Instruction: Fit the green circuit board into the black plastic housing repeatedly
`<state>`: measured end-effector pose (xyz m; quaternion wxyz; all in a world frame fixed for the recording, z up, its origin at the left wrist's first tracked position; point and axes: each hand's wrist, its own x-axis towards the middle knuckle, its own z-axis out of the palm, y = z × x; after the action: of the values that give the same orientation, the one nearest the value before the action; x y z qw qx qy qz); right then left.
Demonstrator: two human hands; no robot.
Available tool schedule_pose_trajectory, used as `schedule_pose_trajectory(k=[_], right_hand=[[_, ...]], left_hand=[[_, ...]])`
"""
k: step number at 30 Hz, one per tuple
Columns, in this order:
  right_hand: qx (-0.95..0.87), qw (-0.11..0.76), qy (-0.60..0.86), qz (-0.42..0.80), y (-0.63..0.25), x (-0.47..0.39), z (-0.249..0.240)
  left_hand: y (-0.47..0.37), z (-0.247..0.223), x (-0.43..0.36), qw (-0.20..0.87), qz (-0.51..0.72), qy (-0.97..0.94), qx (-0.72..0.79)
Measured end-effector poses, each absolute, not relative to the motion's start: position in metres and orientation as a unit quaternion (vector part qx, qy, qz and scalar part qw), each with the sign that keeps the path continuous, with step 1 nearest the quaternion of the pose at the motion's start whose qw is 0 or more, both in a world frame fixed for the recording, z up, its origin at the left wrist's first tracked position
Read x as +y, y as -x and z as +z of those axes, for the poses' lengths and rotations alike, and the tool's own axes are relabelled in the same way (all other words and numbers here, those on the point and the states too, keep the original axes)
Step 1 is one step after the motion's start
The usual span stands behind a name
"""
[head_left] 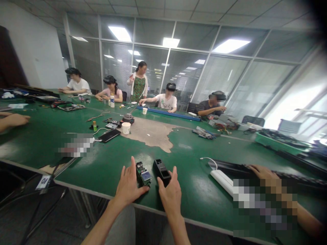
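Observation:
A green circuit board with a small screen [145, 175] lies on the green table close in front of me. Beside it on the right rests a black plastic housing [161, 169] with cut-out openings. My left hand [127, 185] is at the board's left side, fingers stretched and thumb extended along its near end. Around the near end of the housing is my right hand [170, 192], its thumb and fingers apart; whether it touches the housing is hard to tell.
Ahead are a paper cup [126, 128], a black phone [109, 135] and a bare worn patch [150, 131] in the green surface. To the right, another person's hand [264, 172] rests near a white power strip [222, 182]. Another person's hand [17, 119] is at left. Several people sit opposite.

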<state>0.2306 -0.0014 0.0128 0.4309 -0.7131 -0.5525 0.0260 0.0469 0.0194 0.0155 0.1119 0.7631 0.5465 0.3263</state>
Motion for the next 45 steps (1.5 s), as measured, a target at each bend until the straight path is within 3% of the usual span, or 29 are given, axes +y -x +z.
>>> schedule_pose_trajectory(k=[14, 19, 30, 45], right_hand=[[-0.552, 0.46, 0.694, 0.049, -0.231, -0.003, 0.005], [-0.534, 0.465, 0.702, 0.073, -0.232, -0.007, 0.012], [-0.437, 0.611, 0.621, 0.224, -0.218, -0.024, 0.054], [-0.545, 0.508, 0.656, 0.121, -0.177, -0.018, 0.051]], left_hand=[[-0.044, 0.034, 0.024, 0.171, 0.254, -0.777, 0.55], [-0.038, 0.028, 0.028, 0.145, 0.287, -0.802, 0.504], [-0.037, 0.018, 0.03, 0.146, 0.31, -0.8, 0.492], [-0.038, 0.017, 0.03, 0.152, 0.317, -0.799, 0.487]])
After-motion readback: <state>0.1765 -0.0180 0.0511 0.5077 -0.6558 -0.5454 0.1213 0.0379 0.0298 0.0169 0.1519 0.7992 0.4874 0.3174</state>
